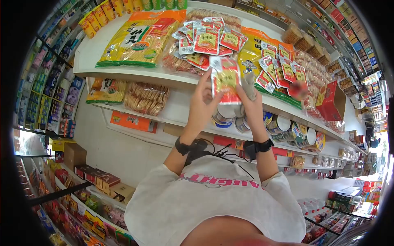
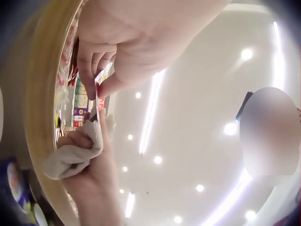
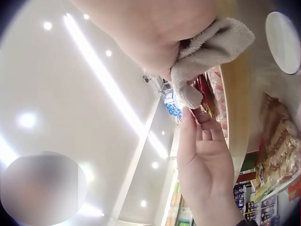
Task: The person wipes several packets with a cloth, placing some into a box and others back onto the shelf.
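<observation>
Over the upper shelf's front edge, a red and white snack packet (image 1: 225,84) with a yellow picture is held up between both hands. My left hand (image 1: 202,100) pinches its left side between thumb and fingers, and the left wrist view shows the packet edge-on (image 2: 98,89). My right hand (image 1: 252,107) pinches the other side with the thumb in front. A greyish-white cloth (image 3: 207,52) is bunched in the right hand's fingers, behind the packet's edge. Just beyond the hands, similar packets (image 1: 206,40) lie heaped on a clear bag of round crackers (image 1: 174,57).
More red packets (image 1: 283,69) rest on a yellow snack bag at right, beside a red box (image 1: 331,100). Another large yellow bag (image 1: 141,39) lies at left. Round tubs (image 1: 283,125) stand on the lower shelf below the hands. The white upper shelf's edge (image 1: 135,73) runs close under them.
</observation>
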Motion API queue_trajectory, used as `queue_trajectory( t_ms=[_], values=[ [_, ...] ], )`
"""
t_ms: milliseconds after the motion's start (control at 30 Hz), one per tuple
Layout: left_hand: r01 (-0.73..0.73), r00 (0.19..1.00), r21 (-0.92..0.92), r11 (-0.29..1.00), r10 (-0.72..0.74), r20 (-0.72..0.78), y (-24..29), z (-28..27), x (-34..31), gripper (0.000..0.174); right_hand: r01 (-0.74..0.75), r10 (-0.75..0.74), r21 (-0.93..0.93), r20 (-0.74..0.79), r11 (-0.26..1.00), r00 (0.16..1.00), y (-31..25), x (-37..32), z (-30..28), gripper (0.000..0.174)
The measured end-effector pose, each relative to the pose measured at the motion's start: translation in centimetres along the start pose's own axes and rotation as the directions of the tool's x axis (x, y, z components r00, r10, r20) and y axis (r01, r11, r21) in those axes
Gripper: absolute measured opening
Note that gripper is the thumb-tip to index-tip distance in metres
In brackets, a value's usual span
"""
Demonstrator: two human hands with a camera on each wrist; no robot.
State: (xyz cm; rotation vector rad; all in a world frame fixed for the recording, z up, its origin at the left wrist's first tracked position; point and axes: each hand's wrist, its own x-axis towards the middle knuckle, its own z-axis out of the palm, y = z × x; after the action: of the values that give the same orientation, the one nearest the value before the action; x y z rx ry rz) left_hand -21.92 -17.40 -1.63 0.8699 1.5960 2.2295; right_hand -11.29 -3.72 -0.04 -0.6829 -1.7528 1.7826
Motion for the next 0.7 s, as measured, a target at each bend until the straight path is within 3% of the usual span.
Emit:
queue_trajectory(
  t_ms=[33, 133, 167, 233, 333, 367, 467, 567, 667, 700],
  values=[
    [-0.038, 0.999, 0.027, 0.999, 0.038, -0.021, 0.0, -0.4, 1.3, 0.056, -0.013, 0.012, 0.025, 0.039, 1.000, 0.999, -1.0, 0.8, 0.8, 0.038],
    [-0.041, 0.999, 0.252, 0.967, 0.042, 0.004, -2.4, -3.0, 6.7, 0.054, 0.152, -0.156, 0.124, 0.021, 0.980, 0.987, -2.6, 4.2, 3.9, 0.042],
    [-0.174, 0.978, 0.424, 0.889, 0.205, -0.028, -2.3, -3.4, 8.9, 0.052, 0.154, -0.154, 0.149, -0.009, 0.977, 0.988, -2.8, 5.3, 4.6, 0.043],
    [-0.362, 0.857, 0.716, 0.597, 0.515, 0.004, -2.1, -3.3, 12.2, 0.048, 0.156, -0.144, 0.197, -0.075, 0.968, 0.987, -2.9, 6.7, 5.3, 0.046],
    [-0.379, 0.805, 0.781, 0.497, 0.594, 0.012, -1.6, -2.3, 11.7, 0.048, 0.185, -0.177, 0.182, -0.060, 0.966, 0.982, -1.0, 5.3, 3.4, 0.048],
    [-0.477, 0.813, 0.705, 0.525, 0.567, 0.128, -1.4, -2.2, 11.0, 0.047, 0.076, -0.067, 0.134, -0.070, 0.988, 0.995, -1.2, 3.9, 2.4, 0.048],
    [-0.590, 0.799, 0.717, 0.372, 0.399, 0.450, -2.1, -1.1, 9.8, 0.049, -0.002, 0.023, 0.198, -0.108, 0.980, 0.994, 0.4, -0.1, -0.2, 0.049],
    [-0.563, 0.818, 0.728, 0.390, 0.384, 0.427, -3.4, -1.0, 10.3, 0.049, -0.114, 0.128, 0.093, -0.158, 0.989, 0.979, 0.7, -4.2, -3.0, 0.049],
    [-0.557, 0.814, 0.722, 0.410, 0.444, 0.375, -3.5, -0.7, 10.4, 0.044, -0.159, 0.202, 0.148, -0.349, 0.976, 0.915, 3.2, -7.7, -6.5, 0.047],
    [-0.562, 0.804, 0.715, 0.417, 0.477, 0.354, -2.9, -0.3, 10.0, 0.042, -0.145, 0.196, 0.167, -0.351, 0.975, 0.916, 3.2, -8.5, -7.7, 0.046]
  ],
)
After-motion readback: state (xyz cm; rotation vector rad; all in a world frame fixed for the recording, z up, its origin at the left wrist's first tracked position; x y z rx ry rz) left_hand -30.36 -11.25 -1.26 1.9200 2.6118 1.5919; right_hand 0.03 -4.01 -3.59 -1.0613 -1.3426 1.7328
